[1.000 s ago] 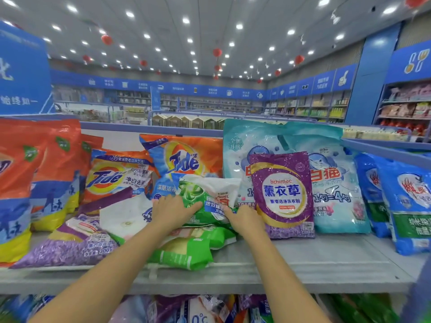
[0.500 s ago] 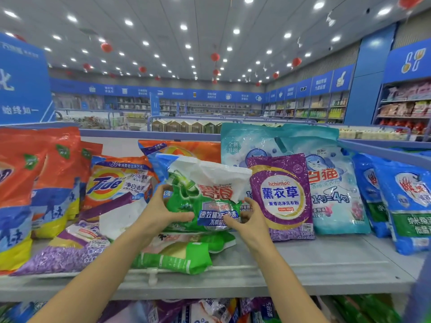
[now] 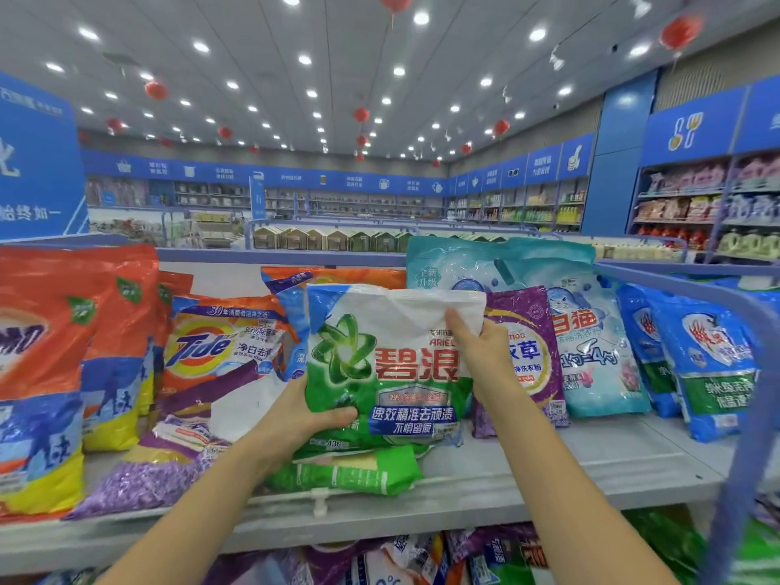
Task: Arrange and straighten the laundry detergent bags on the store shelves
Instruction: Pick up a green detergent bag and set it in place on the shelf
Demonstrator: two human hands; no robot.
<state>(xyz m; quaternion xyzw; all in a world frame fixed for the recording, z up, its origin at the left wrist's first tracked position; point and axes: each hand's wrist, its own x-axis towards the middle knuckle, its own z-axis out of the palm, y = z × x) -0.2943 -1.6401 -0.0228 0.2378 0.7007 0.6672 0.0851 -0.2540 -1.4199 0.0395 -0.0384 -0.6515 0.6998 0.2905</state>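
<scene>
Head view: the green detergent bag (image 3: 392, 365) is upright over the shelf (image 3: 548, 470), long axis vertical. The left hand (image 3: 304, 420) grips its 7 o'clock edge. The right hand (image 3: 485, 356) pinches its 2 o'clock corner. A purple bag (image 3: 527, 352) stands just beside it at 3 o'clock.

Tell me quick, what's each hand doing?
Left hand: holding the green Ariel bag, lower left edge.
Right hand: holding the same bag, upper right.

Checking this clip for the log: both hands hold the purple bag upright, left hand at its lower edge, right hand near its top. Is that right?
Not quite. The head view shows both hands holding the green and white bag, not the purple bag, which stands on the shelf behind the right hand. The rest holds: left hand at the lower edge, right near the top.
</scene>
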